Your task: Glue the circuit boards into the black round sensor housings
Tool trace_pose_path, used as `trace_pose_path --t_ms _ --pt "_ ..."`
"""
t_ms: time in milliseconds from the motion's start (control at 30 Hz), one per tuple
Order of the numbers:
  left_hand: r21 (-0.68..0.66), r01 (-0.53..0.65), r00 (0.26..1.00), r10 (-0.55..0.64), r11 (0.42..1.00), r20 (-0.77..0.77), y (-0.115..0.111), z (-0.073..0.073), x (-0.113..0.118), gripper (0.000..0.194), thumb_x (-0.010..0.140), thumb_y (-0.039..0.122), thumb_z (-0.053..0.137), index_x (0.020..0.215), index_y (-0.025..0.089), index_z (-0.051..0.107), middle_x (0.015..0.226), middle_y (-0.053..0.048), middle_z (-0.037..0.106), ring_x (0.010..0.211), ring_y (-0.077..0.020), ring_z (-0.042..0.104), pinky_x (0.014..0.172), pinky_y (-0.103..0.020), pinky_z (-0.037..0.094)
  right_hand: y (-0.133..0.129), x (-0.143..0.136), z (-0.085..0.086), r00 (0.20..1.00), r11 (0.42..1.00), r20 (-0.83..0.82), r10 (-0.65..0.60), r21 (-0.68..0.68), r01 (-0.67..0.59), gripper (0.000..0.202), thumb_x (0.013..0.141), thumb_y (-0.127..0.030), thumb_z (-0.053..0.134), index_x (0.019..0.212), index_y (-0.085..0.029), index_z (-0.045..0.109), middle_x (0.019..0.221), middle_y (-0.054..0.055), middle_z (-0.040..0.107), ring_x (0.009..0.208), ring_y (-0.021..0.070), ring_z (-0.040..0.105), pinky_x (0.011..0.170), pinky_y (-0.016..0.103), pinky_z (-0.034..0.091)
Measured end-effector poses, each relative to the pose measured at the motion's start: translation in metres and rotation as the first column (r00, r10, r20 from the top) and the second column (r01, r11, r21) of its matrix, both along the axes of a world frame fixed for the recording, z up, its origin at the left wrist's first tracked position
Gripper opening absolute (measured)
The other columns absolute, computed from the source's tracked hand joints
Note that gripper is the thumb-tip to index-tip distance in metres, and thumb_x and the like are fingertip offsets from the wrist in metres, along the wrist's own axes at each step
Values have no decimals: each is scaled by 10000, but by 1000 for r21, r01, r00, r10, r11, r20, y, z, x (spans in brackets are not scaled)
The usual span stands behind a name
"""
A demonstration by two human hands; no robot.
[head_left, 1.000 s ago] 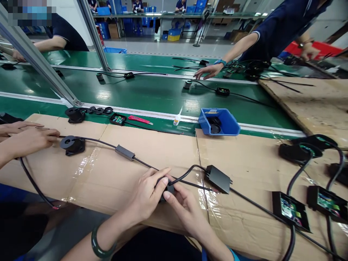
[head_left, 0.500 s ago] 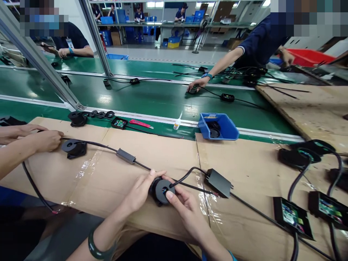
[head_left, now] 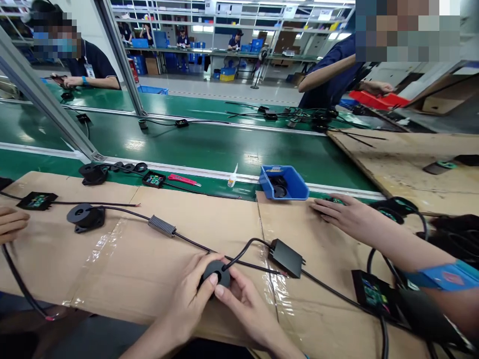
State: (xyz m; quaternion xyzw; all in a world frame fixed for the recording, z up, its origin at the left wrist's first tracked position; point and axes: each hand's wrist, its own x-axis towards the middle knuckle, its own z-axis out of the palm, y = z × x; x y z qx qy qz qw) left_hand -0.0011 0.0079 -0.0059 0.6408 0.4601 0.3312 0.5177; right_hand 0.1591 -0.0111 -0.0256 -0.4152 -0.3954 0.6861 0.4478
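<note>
Between my hands, close to the cardboard's front edge, is a round black housing with a hole in its ring-shaped top. My left hand wraps its left side, thumb pressed on the top. From the right, my right hand grips the same housing, its thumb also on the ring. A black cable arches from the housing to a black rectangular box lying on the cardboard. Behind my hands, a second cable passes from a ribbed black module joined to another round housing. The housing's underside is hidden.
A blue bin of black parts stands behind the cardboard, near a glue bottle and a red cutter. A co-worker's hand reaches in from the right, near open circuit boxes. Another person's hand is at left.
My left hand has closed round the housing, its thumb now on the ring. A co-worker's arm has entered from the right. The person across has withdrawn a hand from the green belt.
</note>
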Motion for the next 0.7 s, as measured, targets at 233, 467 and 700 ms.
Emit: trace_pose_path --t_ms 233,467,700 --pt "21 30 998 -29 999 -55 7 9 3 239 984 308 460 1092 236 661 1103 -42 673 1076 -215 621 949 -327 472 -9 -12 -16 983 985 -60 -172 -41 170 526 707 -517 821 1156 -269 706 1242 83 703 1175 276 641 969 407 547" --pt "-48 -46 999 47 998 11 6 8 1 359 1020 395 404 1150 237 700 1173 -47 703 1160 -222 609 1022 -337 459 -4 -11 0 982 977 -43 -182 -122 176 501 652 -500 858 1084 -269 757 1092 56 750 1048 261 671 934 403 546" --pt "-85 -21 1000 22 996 17 4 15 -2 390 1008 383 430 1311 257 640 1342 -48 635 1283 -231 545 1116 -368 418 0 -4 6 990 976 -15 -137 -172 133 542 651 -515 849 1113 -252 748 1098 60 743 1060 268 649 899 391 549"
